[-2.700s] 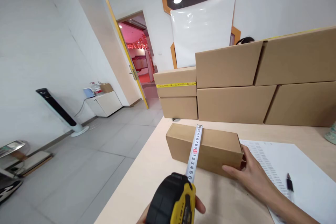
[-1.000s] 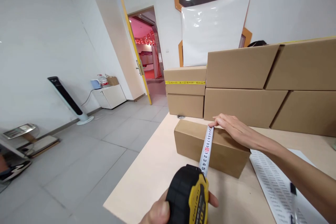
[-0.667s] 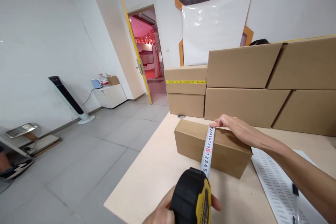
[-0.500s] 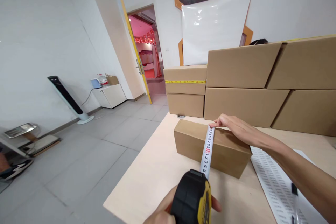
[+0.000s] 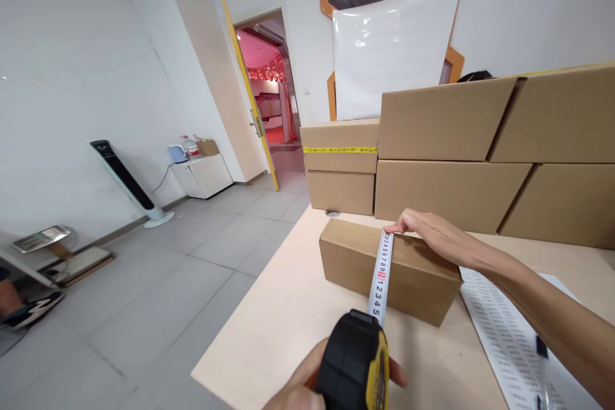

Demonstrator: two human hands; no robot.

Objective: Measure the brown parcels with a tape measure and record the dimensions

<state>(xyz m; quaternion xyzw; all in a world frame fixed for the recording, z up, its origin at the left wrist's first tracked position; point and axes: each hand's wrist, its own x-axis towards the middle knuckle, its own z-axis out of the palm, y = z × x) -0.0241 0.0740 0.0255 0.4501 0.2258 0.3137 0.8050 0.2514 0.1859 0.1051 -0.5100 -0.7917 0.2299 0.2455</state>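
A small brown cardboard box [image 5: 362, 256] lies lengthwise on the pale table in the head view. Across its top runs the white blade of a tape measure [image 5: 353, 359], extending past the near edge back to the black and yellow case. My left hand [image 5: 300, 384] is wrapped around that case at the bottom of the view, partly hidden behind it. At the box's far top edge, my right hand [image 5: 423, 227] has its fingers closed on the blade's end. The right forearm passes over the box's right part and a printed sheet.
Large cardboard boxes [image 5: 446, 189] are stacked along the table's back. A printed sheet [image 5: 509, 333] with a pen [image 5: 542, 359] on it lies to the right. The table's left edge drops to a tiled floor, where a tower fan [image 5: 127, 179] and a platform scale [image 5: 86, 262] stand.
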